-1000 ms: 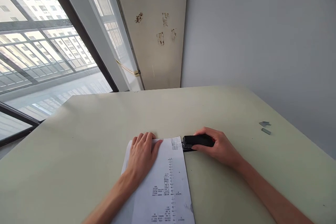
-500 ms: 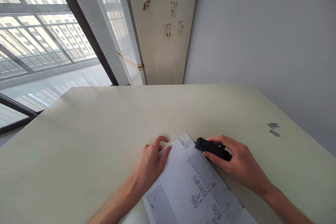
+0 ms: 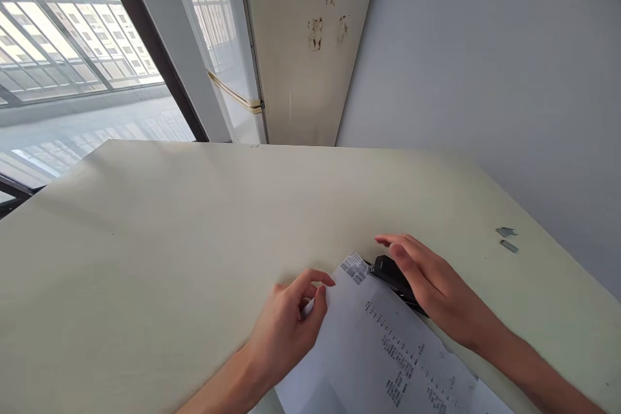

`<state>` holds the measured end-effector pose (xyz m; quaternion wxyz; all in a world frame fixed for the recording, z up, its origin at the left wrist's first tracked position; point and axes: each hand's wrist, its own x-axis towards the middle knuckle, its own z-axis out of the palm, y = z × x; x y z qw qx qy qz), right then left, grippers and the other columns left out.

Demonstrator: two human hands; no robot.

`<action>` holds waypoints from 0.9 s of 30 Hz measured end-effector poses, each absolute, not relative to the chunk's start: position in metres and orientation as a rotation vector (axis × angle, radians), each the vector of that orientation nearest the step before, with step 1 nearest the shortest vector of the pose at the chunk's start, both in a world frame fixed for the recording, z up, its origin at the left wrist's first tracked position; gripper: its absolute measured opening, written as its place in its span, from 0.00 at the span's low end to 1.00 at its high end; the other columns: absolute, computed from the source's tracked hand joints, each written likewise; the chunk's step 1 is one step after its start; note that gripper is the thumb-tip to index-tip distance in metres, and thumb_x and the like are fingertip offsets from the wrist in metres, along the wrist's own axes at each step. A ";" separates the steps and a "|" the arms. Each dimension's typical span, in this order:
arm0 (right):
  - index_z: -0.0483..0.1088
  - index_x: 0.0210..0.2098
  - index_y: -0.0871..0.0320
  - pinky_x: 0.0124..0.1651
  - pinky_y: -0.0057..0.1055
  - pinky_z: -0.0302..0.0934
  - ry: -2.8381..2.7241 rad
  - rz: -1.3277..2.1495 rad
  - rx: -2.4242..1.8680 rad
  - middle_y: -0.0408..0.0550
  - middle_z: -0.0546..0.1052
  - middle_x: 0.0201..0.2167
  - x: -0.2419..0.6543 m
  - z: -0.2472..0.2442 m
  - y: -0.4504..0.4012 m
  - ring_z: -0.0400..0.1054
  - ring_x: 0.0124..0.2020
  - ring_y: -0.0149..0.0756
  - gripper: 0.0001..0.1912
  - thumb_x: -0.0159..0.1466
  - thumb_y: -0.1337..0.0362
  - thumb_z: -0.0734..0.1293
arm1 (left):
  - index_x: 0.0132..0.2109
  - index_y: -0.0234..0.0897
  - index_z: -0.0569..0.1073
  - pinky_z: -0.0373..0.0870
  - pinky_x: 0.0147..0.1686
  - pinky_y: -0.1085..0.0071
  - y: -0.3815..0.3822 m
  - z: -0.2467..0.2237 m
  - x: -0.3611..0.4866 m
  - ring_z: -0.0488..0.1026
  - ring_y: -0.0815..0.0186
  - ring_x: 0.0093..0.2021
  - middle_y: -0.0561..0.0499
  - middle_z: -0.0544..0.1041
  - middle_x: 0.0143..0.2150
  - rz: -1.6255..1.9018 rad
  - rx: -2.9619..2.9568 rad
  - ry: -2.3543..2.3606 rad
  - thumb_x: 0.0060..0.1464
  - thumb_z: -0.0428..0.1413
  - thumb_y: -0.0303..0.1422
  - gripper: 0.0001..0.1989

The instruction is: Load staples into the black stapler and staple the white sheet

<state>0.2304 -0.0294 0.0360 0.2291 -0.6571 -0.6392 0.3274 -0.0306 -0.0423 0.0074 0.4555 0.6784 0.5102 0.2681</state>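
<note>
A stack of printed paper (image 3: 354, 343) lies slanted on the table, with a small barcode-like block at its top corner. My left hand (image 3: 295, 323) is at the left edge of the paper, its fingers curled and the thumb and index tips close together. Beside the top right edge rests a black stapler (image 3: 388, 270), its front end against the paper near the corner. My right hand (image 3: 436, 291) lies over the rear of the stapler, with fingers stretched out and thumb raised. That hand hides part of the stapler.
The pale table (image 3: 194, 226) reaches back to a panel with brown worn patches (image 3: 301, 77). Two small grey scraps (image 3: 508, 238) lie near its right edge. A grey wall (image 3: 475, 52) stands at the right, and glazing with a railing (image 3: 72, 45) outside at the left.
My right hand has opened from its grip around the stapler and now lies over it. The paper and stapler appear slightly lower and further right, as the camera view has shifted.
</note>
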 end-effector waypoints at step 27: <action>0.62 0.72 0.39 0.71 0.66 0.57 -1.891 0.845 -2.005 0.40 0.59 0.75 0.203 0.028 -0.011 0.46 0.77 0.59 0.33 0.74 0.37 0.53 | 0.48 0.41 0.76 0.49 0.18 0.74 -0.046 -0.002 -0.028 0.55 0.74 0.17 0.59 0.70 0.22 0.712 1.667 1.247 0.70 0.46 0.34 0.13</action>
